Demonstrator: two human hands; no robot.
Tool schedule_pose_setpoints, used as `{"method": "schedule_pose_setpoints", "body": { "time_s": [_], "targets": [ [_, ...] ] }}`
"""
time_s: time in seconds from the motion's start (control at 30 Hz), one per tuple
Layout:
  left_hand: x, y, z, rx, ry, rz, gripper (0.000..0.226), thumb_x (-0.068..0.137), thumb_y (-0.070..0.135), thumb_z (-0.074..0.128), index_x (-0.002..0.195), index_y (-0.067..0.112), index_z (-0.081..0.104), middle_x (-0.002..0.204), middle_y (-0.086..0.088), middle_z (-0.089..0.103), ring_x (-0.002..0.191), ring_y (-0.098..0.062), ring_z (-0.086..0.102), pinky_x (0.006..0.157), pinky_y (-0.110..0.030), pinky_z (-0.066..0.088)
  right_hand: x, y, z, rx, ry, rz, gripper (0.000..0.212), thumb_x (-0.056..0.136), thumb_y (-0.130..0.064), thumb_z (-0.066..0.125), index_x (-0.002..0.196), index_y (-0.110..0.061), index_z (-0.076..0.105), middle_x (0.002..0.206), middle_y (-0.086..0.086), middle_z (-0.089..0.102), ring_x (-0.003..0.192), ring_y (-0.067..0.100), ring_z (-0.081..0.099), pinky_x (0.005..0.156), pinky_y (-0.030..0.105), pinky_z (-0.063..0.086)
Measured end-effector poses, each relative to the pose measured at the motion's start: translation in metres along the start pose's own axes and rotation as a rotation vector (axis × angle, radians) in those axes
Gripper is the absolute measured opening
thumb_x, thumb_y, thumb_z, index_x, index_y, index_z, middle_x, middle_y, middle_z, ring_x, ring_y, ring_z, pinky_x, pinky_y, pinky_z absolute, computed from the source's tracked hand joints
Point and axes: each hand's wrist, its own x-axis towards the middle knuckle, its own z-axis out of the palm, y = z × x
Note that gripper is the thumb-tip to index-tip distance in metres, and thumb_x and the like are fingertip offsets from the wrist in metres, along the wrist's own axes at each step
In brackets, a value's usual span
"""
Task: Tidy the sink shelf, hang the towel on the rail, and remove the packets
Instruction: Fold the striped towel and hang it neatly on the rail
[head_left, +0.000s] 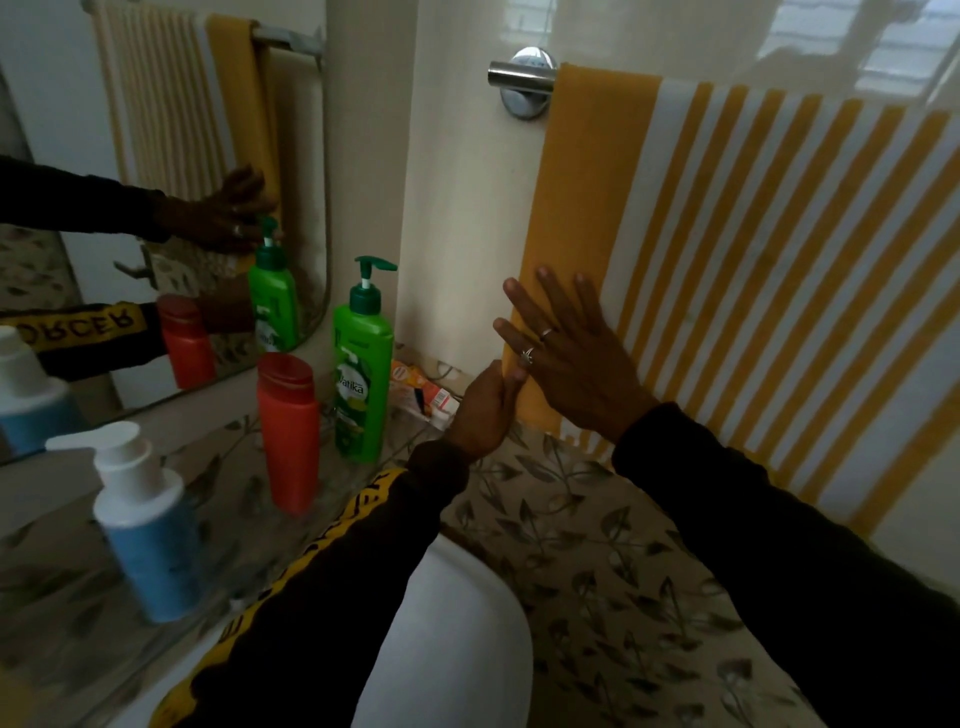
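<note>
Glass shelf (171, 525) under mirror (130, 171); striped towel (727, 249) on rail (519, 78); right hand (566, 353) flat, left hand (483, 410) grip pinching towel edge.

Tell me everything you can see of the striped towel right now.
The towel is soft-looking cloth with a broad solid yellow band at its left edge, then narrow yellow and white stripes. It hangs draped over the chrome rail against the pale wall, spread flat, its lower edge near the leaf-patterned counter. The right hand lies open, fingers spread, on the yellow band; the left hand touches its lower left edge. It also shows in the mirror.
</note>
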Motion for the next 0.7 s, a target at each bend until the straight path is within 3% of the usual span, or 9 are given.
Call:
{"method": "schedule_pose_setpoints", "body": {
  "time_s": [0.23,0.33,0.43,0.57,0.7],
  "targets": [
    [-0.005,0.005,0.000,0.071,0.062,0.034,0.035,0.107,0.035,0.030,0.111,0.012,0.056,0.103,-0.010,0.063,0.093,-0.021,0.062,0.081,-0.035,0.050,-0.002,-0.001,0.001,0.057,0.022,0.020,0.052,0.106,-0.041,0.038,0.154,-0.021,0.035,0.166,0.014,0.012,0.152,0.043,0.006,0.120,0.064,0.011],
    [-0.013,0.003,0.000,0.158,0.150,0.033,0.030,0.107,0.035,0.032,0.097,0.015,0.052,0.087,-0.002,0.054,0.079,-0.016,0.054,0.070,-0.034,0.041,-0.006,-0.003,0.001,0.076,0.059,0.049,0.055,0.105,-0.045,0.038,0.154,-0.020,0.033,0.166,0.014,0.013,0.153,0.041,0.008,0.119,0.063,0.013],
    [-0.023,0.004,-0.004,0.296,0.233,0.058,0.034,0.106,0.040,0.034,0.110,0.014,0.055,0.099,-0.004,0.055,0.089,-0.017,0.055,0.076,-0.037,0.046,-0.012,-0.004,0.002,0.085,0.128,0.088,0.059,0.106,-0.046,0.038,0.157,-0.018,0.029,0.166,0.014,0.014,0.153,0.038,0.011,0.120,0.062,0.014],
    [-0.034,0.019,-0.011,0.479,0.408,0.176,0.045,0.103,0.038,0.040,0.132,0.004,0.049,0.126,-0.013,0.053,0.113,-0.027,0.052,0.096,-0.038,0.045,-0.017,-0.001,-0.002,0.102,0.204,0.134,0.067,0.105,-0.052,0.039,0.158,-0.015,0.024,0.166,0.015,0.015,0.153,0.038,0.011,0.120,0.064,0.012],
    [-0.041,0.037,-0.018,0.693,0.384,0.298,0.044,0.102,0.036,0.044,0.135,0.007,0.049,0.129,-0.014,0.052,0.116,-0.030,0.050,0.099,-0.043,0.040,-0.027,0.001,-0.012,0.111,0.192,0.160,0.069,0.104,-0.056,0.036,0.157,-0.014,0.026,0.165,0.017,0.015,0.153,0.040,0.011,0.119,0.064,0.013]
  ]
}}
